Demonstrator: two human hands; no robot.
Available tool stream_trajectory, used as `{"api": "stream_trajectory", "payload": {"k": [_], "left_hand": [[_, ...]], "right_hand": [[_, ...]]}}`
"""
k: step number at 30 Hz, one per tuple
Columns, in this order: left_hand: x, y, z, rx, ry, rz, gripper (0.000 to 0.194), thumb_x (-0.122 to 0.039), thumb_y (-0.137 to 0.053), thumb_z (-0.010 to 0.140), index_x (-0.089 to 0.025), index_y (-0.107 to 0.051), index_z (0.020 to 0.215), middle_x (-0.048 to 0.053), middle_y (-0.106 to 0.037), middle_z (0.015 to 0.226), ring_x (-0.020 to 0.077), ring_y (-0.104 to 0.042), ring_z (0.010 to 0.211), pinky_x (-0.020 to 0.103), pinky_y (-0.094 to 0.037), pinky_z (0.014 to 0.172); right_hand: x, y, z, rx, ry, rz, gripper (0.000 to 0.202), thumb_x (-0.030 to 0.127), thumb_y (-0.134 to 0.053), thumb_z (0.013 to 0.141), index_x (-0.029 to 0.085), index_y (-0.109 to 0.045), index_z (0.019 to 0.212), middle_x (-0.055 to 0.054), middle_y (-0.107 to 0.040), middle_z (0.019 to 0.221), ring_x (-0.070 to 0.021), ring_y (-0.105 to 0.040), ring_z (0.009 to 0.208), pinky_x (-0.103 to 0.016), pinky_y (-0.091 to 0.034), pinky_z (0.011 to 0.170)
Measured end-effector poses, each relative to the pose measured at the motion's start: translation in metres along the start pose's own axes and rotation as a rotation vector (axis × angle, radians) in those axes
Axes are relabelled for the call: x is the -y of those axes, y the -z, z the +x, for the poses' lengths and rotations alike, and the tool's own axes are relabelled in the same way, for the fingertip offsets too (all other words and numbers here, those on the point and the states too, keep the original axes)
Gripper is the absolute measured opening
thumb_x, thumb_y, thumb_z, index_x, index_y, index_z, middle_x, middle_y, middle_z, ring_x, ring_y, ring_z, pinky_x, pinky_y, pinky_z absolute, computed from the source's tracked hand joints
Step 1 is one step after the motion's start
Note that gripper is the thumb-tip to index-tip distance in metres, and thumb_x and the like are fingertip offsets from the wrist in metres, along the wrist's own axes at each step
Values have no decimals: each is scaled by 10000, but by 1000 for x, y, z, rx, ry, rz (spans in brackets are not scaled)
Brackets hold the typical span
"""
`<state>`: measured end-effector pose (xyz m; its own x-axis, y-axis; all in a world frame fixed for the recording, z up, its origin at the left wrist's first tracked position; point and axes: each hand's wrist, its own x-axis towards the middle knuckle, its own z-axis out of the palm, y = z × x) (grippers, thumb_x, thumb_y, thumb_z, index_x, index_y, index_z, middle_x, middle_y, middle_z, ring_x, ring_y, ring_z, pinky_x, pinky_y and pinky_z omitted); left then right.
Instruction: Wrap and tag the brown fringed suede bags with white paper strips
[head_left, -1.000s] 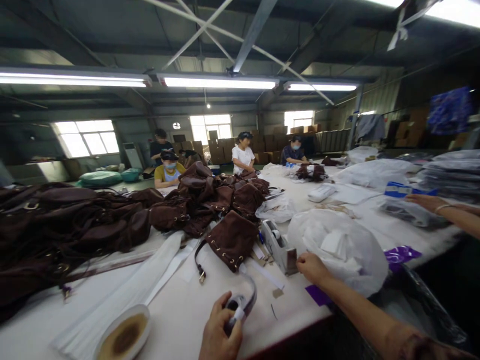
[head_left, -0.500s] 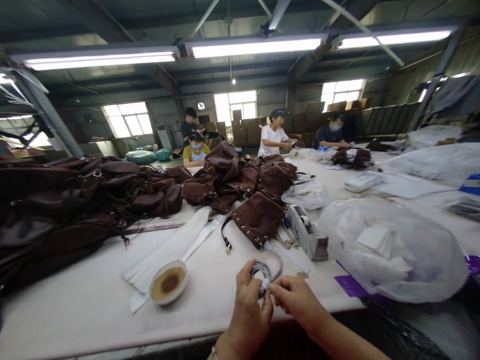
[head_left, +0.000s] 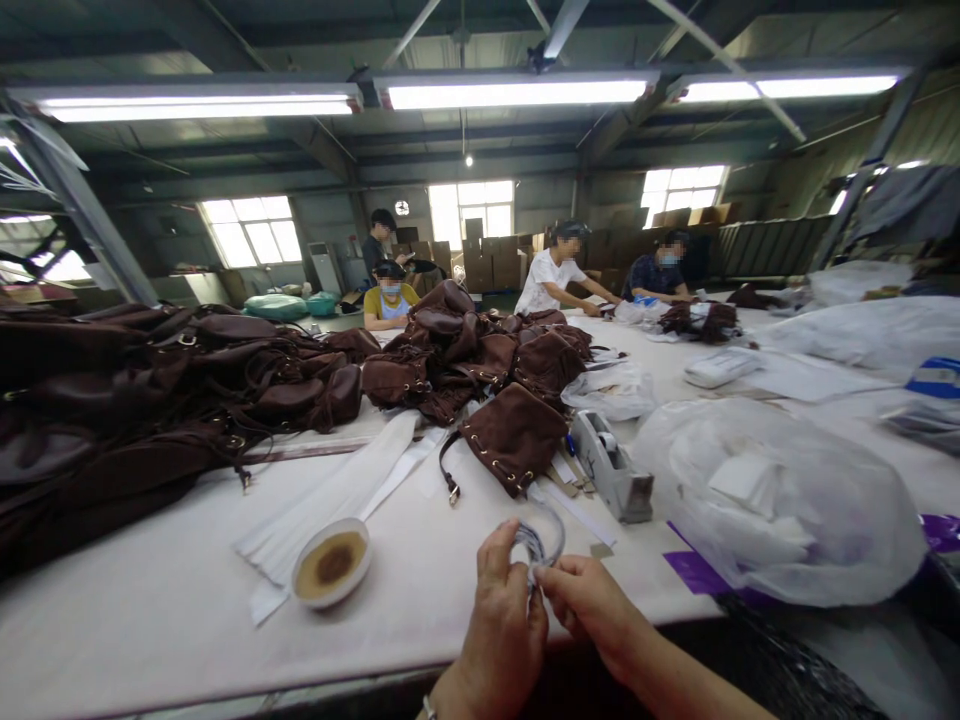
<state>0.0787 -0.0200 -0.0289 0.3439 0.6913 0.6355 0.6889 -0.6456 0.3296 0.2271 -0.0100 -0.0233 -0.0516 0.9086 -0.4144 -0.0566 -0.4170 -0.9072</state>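
Near the table's front edge, my left hand [head_left: 504, 610] is closed around a small coil of grey cord [head_left: 553, 530]. From the right, my right hand [head_left: 589, 600] pinches at the lower side of the same coil, its fingertips touching those of my left hand. A loop of the cord stands up above the fingers. Just beyond lies a dark brown drawstring bag [head_left: 514, 438] with metal eyelets and a buckled strap. A grey tape dispenser [head_left: 615, 470] stands to its right.
A shallow bowl [head_left: 332, 563] holds something yellowish with a dark centre, beside white strips [head_left: 337, 490]. Brown bags [head_left: 187, 390] are heaped at left and centre. A large clear plastic bag [head_left: 780, 500] bulges at right. Several people are at the far side.
My left fingers have closed further over the coil, and the white band seen on it is now mostly covered. Across the table, the person in white has leaned forward with arms extended to the right.
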Motion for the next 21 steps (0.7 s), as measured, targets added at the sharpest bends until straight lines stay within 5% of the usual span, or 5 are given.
{"api": "stream_trajectory", "payload": {"k": [3, 5, 12, 16, 21], "left_hand": [[-1, -3, 2, -27, -187, 115, 300, 46, -448, 801, -115, -627, 980, 207, -538, 1342, 335, -409, 1388, 526, -487, 1092], [-1, -2, 3, -33, -186, 124, 298, 44, -458, 792, -121, -632, 967, 201, -540, 1343, 335, -414, 1387, 520, -493, 1087], [5, -2, 5, -36, 89, -26, 171, -57, -527, 802, -169, -622, 890, 192, -499, 1410, 310, -508, 1307, 499, -530, 1032], [9, -7, 4, -17, 203, -119, 104, -112, -572, 784, -184, -644, 801, 186, -538, 1395, 326, -542, 1279, 504, -522, 1021], [10, -3, 10, 88, 511, -345, 132, -252, -603, 795, -192, -689, 713, 178, -569, 1386, 341, -558, 1270, 497, -472, 1054]], "right_hand": [[0, 0, 2, -17, -76, 10, 429, 535, -750, 668, 200, -485, 630, 85, -426, 431, -48, -311, 366, -205, -173, 384], [0, 1, 2, 15, -61, 33, 429, 535, -759, 663, 192, -501, 643, 74, -459, 459, -48, -331, 376, -201, -186, 384], [-5, 2, -4, 50, 50, 119, 423, 528, -770, 606, 162, -559, 623, 62, -483, 461, -51, -352, 388, -207, -208, 397], [-3, 1, -5, 61, -1, 161, 398, 497, -778, 582, 158, -583, 655, 58, -505, 486, -53, -362, 401, -205, -221, 392], [4, 2, -5, 171, -117, 272, 393, 457, -806, 550, 177, -540, 623, 87, -447, 439, -39, -317, 394, -196, -237, 404]]}}
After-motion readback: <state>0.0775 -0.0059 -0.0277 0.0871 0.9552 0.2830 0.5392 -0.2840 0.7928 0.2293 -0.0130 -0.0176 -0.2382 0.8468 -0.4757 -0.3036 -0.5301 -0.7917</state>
